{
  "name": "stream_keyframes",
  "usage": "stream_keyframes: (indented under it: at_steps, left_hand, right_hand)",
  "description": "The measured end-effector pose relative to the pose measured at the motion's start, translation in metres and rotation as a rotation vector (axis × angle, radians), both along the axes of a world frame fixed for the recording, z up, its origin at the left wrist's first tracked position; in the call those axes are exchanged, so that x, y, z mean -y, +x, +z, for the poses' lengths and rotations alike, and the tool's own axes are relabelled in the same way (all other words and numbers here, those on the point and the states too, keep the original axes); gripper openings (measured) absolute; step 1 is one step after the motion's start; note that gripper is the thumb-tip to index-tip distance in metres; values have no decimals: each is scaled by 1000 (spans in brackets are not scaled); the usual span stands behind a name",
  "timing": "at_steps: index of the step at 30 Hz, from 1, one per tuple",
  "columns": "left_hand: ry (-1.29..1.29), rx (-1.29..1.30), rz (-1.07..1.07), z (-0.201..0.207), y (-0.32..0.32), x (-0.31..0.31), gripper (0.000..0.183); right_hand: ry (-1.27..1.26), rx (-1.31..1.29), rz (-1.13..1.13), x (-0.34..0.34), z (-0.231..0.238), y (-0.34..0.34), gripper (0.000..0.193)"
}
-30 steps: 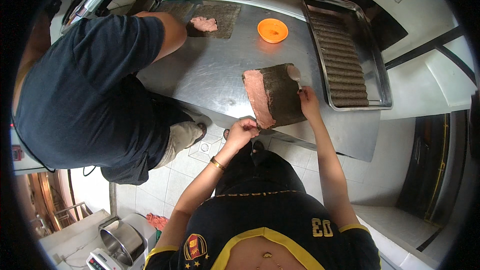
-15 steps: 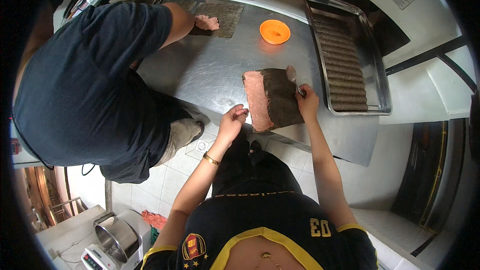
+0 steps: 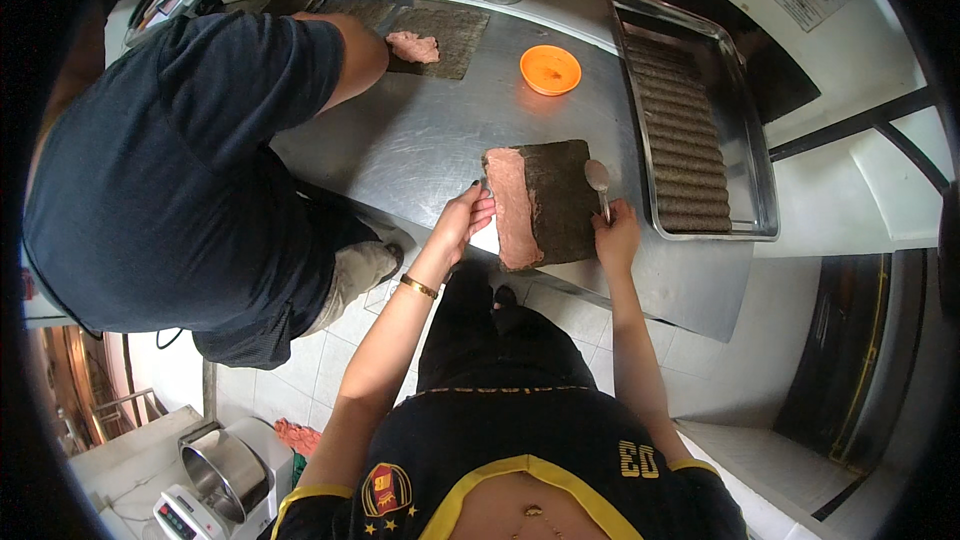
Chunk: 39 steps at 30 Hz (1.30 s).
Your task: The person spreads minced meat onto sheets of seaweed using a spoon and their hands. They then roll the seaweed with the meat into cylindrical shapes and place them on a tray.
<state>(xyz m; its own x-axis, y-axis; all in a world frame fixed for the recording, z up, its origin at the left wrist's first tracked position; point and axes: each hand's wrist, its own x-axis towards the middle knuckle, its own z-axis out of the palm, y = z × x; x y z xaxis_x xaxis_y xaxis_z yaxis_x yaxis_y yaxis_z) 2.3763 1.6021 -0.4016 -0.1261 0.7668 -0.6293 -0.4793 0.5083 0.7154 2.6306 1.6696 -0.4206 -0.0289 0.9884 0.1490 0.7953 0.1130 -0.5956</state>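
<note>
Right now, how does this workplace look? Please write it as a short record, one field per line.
left hand: at the left edge of the near dark sheet, contact unclear
right hand: holding a metal spoon by its handle
near dark sheet: pink paste strip along its left side
orange bowl: on the steel table, beyond the sheet
metal tray: at right, holding dark rolls
co-worker: at left, dark shirt
</note>
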Motion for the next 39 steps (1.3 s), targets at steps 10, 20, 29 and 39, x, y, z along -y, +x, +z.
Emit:
stream_keyframes:
  at_steps: [10, 20, 29, 39]
  left_hand:
    - [64, -1, 11, 0, 4, -18, 40]
    - [-3, 98, 62, -9, -11, -49, 37]
    - [44, 46, 5, -5, -8, -57, 31]
    - [159, 163, 140, -20, -10, -54, 24]
  right_hand:
    - [9, -6, -90, -8, -11, -8, 9]
    - [146, -32, -5, 0, -1, -13, 16]
    - [89, 41, 7, -2, 0, -15, 19]
    - [18, -1, -6, -25, -3, -15, 15]
